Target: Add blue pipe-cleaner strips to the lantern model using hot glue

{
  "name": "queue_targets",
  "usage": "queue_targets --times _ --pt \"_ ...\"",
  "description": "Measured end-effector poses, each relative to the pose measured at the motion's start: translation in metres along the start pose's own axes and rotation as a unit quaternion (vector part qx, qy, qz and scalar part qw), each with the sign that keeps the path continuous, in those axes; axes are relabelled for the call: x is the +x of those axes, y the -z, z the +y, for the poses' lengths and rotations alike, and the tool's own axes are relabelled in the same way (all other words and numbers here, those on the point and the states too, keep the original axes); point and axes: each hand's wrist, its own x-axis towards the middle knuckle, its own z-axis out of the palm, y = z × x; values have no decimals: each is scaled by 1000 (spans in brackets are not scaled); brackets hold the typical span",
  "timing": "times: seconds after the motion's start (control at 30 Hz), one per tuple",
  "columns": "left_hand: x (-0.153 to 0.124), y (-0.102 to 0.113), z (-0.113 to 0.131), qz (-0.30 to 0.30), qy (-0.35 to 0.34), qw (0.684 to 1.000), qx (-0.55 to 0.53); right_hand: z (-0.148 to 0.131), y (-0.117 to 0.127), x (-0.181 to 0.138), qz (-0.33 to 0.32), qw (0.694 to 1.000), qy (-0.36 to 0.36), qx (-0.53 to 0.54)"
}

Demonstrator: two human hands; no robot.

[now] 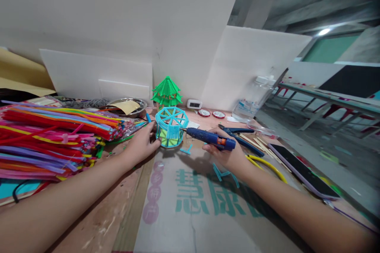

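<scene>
A small round frame of blue pipe cleaner, with a spoked top and a green floor, stands at the middle of the table. My left hand grips its left side between thumb and fingers. In my right hand is a dark blue glue gun, its tip pointing left and close to the blue strips at the frame's front. Whether the tip touches them I cannot tell. Short blue pieces lie just in front, and more bent blue pieces are under my right wrist. Behind the frame rises a green tiered roof model.
Bundles of colourful pipe cleaners fill the left side. A metal bowl, small clock and clear bottle stand along the white boards. Pliers, wooden sticks and a phone lie at right.
</scene>
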Motion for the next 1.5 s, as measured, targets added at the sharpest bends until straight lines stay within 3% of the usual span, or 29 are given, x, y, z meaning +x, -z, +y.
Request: queue_targets --times 0.37,0.63,1.5 --pt "0 0 -3 6 -4 1000 8 6 -1 -1 21 999 22 19" --pt "-1 1 2 -1 -3 1000 3 3 1 -2 -17 999 -4 39" --pt "-2 0 -2 4 15 1000 16 10 -1 -3 0 1000 12 5"
